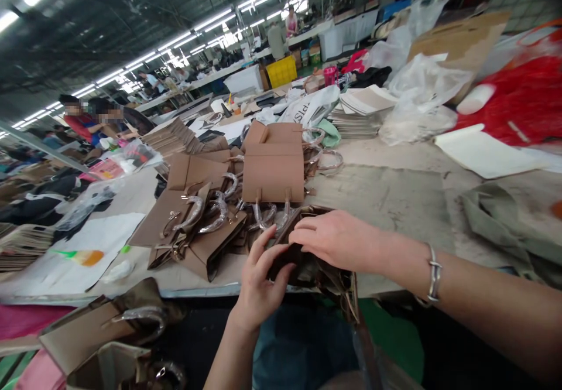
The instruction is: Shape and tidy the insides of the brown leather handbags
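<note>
Both my hands work on one brown handbag [327, 276] at the near edge of the worktable [395, 197]. My left hand [259, 281] grips its dark left side, thumb on top and fingers curled under. My right hand [333, 239] lies over the bag's open top, fingers pressed together and bent into it; a silver bracelet [434, 273] circles that wrist. Just beyond lies a pile of flat brown handbags [272, 170] with plastic-wrapped handles [206, 214].
Stacks of card pieces [362, 109], clear plastic bags [421, 97], red material [522, 97] and a white sheet [487, 150] crowd the far right. More brown bags [88, 331] sit at lower left. Other workers [83, 120] stand at distant tables, near a yellow crate [281, 71].
</note>
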`<state>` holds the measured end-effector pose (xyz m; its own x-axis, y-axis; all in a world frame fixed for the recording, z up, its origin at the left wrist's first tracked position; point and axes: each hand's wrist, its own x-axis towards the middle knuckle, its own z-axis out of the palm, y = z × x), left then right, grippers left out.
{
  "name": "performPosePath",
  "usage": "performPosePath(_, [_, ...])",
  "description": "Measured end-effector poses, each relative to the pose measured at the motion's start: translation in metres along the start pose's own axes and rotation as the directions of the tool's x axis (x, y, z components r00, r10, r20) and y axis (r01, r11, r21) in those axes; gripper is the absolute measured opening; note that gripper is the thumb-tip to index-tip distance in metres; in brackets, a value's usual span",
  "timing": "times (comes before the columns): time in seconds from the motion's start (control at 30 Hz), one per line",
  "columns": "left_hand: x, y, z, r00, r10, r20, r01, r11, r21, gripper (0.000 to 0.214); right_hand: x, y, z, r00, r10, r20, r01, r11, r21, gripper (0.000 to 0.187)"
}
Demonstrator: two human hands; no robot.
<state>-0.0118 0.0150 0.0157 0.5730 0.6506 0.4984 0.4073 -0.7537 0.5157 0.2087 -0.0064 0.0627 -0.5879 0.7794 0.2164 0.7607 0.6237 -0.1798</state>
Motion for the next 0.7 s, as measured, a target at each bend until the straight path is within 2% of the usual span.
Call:
performPosePath(0.13, [0.004, 0.004, -0.003, 0.998, -0.061, 0.017, 0.061, 0.998, -0.024, 0.023, 0.002, -0.002, 0.002, 0.998, 0.063, -0.002, -0.063, 0.998, 0.031, 0.019])
performPosePath(0.27, [0.006, 0.009, -0.008, 0.995, -0.053, 0.089, 0.057, 0.997, -0.050, 0.009, 0.005, -0.005, 0.003, 0.998, 0.038, 0.057, -0.041, 0.998, 0.055, 0.010])
performPosePath(0.33, [0.005, 0.009, -0.009, 0.994, -0.040, 0.102, 0.047, 0.997, -0.064, 0.012, 0.006, -0.008, 0.003, 0.998, 0.037, 0.058, -0.040, 0.998, 0.056, 0.013])
performPosePath(0.47, [-0.002, 0.006, -0.005, 0.993, -0.083, 0.088, 0.092, 0.990, -0.106, 0.035, 0.006, -0.015, 0.005, 0.996, 0.059, 0.063, -0.062, 0.997, 0.050, 0.015])
performPosePath(0.57, [-0.007, 0.002, -0.003, 0.990, -0.107, 0.093, 0.120, 0.982, -0.148, 0.039, 0.003, -0.018, 0.007, 0.995, 0.071, 0.072, -0.076, 0.996, 0.057, 0.014])
performPosePath(0.7, [-0.007, 0.001, -0.006, 0.992, -0.030, 0.125, 0.050, 0.986, -0.159, 0.043, -0.003, -0.021, 0.011, 0.998, 0.038, 0.049, -0.042, 0.996, 0.073, 0.013])
